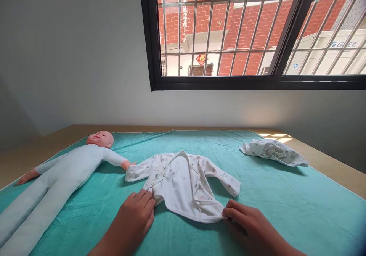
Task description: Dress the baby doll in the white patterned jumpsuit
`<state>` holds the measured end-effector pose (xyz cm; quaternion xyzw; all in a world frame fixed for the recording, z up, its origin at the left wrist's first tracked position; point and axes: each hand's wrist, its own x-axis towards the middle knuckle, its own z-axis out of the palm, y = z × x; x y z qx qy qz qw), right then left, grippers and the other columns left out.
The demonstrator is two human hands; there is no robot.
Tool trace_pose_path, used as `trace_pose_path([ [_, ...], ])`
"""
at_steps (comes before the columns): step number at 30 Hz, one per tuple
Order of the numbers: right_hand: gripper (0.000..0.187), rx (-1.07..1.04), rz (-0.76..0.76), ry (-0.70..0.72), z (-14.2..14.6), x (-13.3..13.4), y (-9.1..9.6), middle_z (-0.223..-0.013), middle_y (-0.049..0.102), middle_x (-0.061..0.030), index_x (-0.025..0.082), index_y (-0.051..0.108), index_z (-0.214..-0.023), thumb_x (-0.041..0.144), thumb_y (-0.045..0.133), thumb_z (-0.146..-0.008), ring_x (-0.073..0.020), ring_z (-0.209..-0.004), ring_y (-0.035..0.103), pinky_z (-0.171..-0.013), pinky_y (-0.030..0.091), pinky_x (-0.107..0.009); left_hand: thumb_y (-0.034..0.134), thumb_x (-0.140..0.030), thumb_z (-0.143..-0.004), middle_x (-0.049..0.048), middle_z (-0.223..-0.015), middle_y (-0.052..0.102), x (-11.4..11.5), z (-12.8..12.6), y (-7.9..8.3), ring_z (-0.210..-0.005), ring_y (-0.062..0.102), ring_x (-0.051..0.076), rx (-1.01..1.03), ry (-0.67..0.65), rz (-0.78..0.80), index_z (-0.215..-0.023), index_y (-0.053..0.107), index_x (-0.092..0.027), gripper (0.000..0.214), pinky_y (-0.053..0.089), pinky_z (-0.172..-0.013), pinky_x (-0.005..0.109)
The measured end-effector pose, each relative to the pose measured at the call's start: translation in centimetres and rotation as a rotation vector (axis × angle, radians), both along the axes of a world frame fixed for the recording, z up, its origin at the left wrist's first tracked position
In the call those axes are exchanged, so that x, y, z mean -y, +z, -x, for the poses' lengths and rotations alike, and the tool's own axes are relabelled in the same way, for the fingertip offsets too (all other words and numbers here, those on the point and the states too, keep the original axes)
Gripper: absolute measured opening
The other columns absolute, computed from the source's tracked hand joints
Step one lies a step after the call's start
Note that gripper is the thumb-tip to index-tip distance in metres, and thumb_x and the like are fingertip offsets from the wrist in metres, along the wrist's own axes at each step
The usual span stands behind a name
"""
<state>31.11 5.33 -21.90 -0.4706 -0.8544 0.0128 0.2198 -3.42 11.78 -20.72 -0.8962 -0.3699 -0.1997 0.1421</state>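
Observation:
A small white baby shirt (178,183) with a fine print and long sleeves lies spread in front of me, its front partly open so the plain inside shows. My left hand (136,214) is closed on the shirt's lower left edge, near the buttons. At the lower right corner of the hem, my right hand (246,219) pinches the cloth between thumb and fingers. To the left lies a baby doll (65,164) on its back, with a white cloth body. One of the doll's hands touches the shirt's left cuff.
A turquoise cloth (274,195) covers most of the wooden table (340,176). A bunched white printed garment (274,152) rests at the back right. Behind the table stand a grey wall (85,57) and a barred window (214,82).

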Motion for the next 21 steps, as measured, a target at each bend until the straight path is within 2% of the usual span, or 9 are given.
trace_pose_path([
  [6,0.012,-0.084,-0.132,-0.086,-1.8,-0.1,-0.1,-0.076,0.06,-0.0019,0.02,0.057,-0.089,0.022,0.047,-0.095,-0.0092,-0.055,0.048,-0.051,0.037,-0.021,0.041,-0.006,-0.083,0.0064,-0.085,0.06,0.3,0.9,1.0,-0.077,0.052,0.02,0.246,-0.052,0.018,-0.086,0.058,-0.018,0.021,0.044,-0.068,0.032],
  [11,0.011,-0.114,-0.118,-0.112,-3.3,0.0,0.5,-0.071,0.059,-0.0002,0.022,0.058,-0.09,0.023,0.048,-0.094,-0.0096,-0.053,0.047,-0.049,0.037,-0.022,0.042,-0.005,-0.08,0.0089,-0.1,0.06,0.0,2.3,1.3,-0.091,0.054,0.022,0.361,-0.182,0.074,-0.091,0.055,-0.018,0.022,0.045,-0.079,0.036],
  [17,0.01,-0.024,-0.001,-0.075,-4.5,1.0,0.0,-0.078,0.06,-0.0011,0.022,0.055,-0.092,0.022,0.047,-0.096,-0.01,-0.058,0.049,-0.053,0.038,-0.022,0.035,-0.014,-0.084,0.0071,-0.096,0.059,-1.2,4.2,1.6,-0.081,0.053,0.019,0.381,-0.249,0.38,-0.077,0.046,-0.02,0.014,0.046,-0.071,0.031],
  [21,0.01,-0.008,0.023,-0.087,-5.1,1.5,-0.5,-0.079,0.058,-0.0008,0.022,0.052,-0.092,0.021,0.044,-0.097,-0.0099,-0.059,0.048,-0.054,0.037,-0.022,0.03,-0.02,-0.087,0.0047,-0.086,0.054,-2.4,5.8,1.7,-0.073,0.049,0.017,0.419,-0.247,0.518,-0.067,0.036,-0.02,0.02,0.043,-0.066,0.028],
])
